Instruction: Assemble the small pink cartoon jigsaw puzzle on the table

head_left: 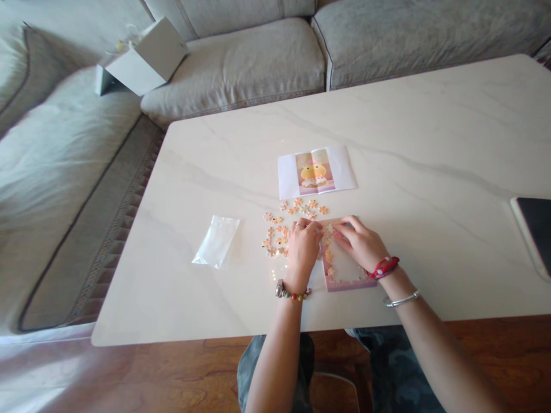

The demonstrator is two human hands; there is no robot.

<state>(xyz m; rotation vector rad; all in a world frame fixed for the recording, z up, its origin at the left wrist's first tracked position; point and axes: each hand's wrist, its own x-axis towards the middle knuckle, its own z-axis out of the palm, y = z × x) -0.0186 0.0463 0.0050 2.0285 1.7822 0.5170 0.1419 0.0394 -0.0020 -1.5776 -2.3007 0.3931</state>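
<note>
A jigsaw puzzle frame (350, 284) lies on the table before me, its border and part of its left side filled in. My left hand (302, 246) is at the frame's upper left, thumb and fingers pinched together; what is between them is too small to make out. Over the upper part of the frame is my right hand (359, 238), fingers bent and close together near the left fingertips. I cannot tell whether it holds a piece. Loose puzzle pieces (282, 230) in orange and pink lie left of and behind the frame, some partly hidden by my left hand.
Behind the pieces lies a creased paper sheet (340, 166) with a yellow character picture. A clear plastic bag (216, 242) rests to the left. At the table's (172, 298) right edge is a dark-screened tablet-like device (536, 229). A grey sofa (241, 63) borders the far side.
</note>
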